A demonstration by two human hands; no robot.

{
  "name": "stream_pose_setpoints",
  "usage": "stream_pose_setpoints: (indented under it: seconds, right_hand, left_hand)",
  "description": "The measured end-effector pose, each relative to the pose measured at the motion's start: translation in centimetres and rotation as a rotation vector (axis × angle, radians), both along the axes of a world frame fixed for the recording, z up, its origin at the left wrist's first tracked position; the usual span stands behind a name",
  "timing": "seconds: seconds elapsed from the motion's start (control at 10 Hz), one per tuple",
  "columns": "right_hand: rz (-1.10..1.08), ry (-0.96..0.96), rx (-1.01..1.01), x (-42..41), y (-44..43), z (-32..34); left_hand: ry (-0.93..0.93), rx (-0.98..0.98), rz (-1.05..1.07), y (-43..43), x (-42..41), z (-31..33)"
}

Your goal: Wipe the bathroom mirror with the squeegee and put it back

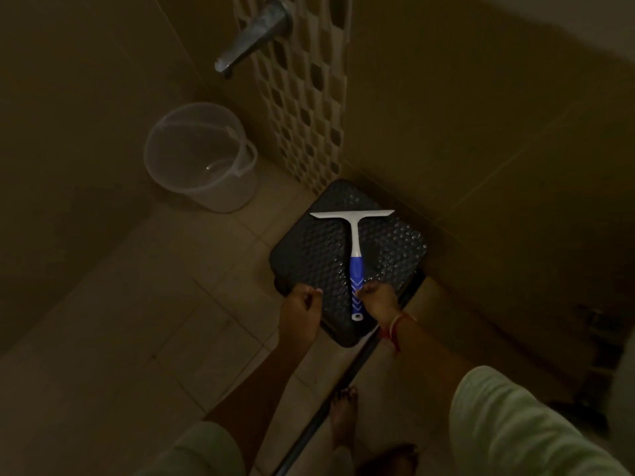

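Your hands are both loosely curled and hold nothing: left hand [304, 302], right hand [376, 298] beside the squeegee [355, 255] lying on the stool [305, 255]; grip the blue handle firmly

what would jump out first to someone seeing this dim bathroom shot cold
The white squeegee with its blue grip stands out most, lying flat on a dark textured stool by the wall at centre. Both hands hover at the stool's near edge, the right hand beside the grip's end and the left hand loosely curled to its left. Behind, a clear bucket sits on the floor under a metal tap.
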State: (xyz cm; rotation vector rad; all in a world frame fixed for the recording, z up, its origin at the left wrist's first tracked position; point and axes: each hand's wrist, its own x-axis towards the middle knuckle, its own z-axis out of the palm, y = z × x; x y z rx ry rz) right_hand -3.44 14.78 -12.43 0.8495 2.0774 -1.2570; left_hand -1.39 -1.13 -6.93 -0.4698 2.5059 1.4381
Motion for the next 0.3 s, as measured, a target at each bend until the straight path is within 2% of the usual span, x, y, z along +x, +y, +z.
stream_pose_setpoints:
  seconds: [0.2, 0.3]
  right_hand:
    - [-0.043, 0.056, -0.015, 1.2, 0.1, 2.6]
    - [-0.187, 0.127, -0.152, 2.1, -0.6, 6.6]
  left_hand:
    - [0.020, 0.061, 0.001, 0.9, 0.5, 2.2]
    - [0.021, 0.041, 0.020, 1.7, 0.5, 5.4]
